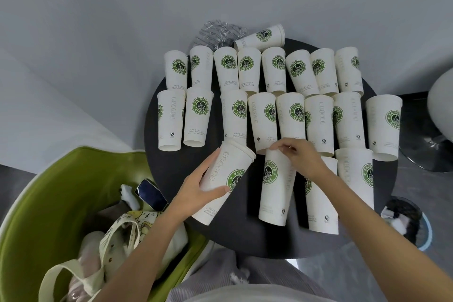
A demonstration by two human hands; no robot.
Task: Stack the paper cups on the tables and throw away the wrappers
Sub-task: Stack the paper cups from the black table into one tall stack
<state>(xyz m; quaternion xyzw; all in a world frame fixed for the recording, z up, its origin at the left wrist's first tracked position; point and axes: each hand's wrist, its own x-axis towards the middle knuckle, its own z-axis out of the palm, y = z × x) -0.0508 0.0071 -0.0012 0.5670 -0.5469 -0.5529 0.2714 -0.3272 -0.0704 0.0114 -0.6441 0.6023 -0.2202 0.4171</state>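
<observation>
Several white paper cups with green coffee logos stand upright in rows on a round black table (247, 235). My left hand (199, 185) grips a tilted stack of cups (226, 176) at the table's near left. My right hand (300, 157) pinches the rim of an upright cup (275, 189) just right of the stack. One cup (261, 38) lies on its side at the far edge. A crumpled clear plastic wrapper (218, 33) lies beside it at the table's back.
A green chair (44, 203) at the near left holds a cloth tote bag (115, 240) and a phone (150, 195). A small bin with rubbish (404, 220) stands on the floor at the right. A white chair base (431, 152) is further right.
</observation>
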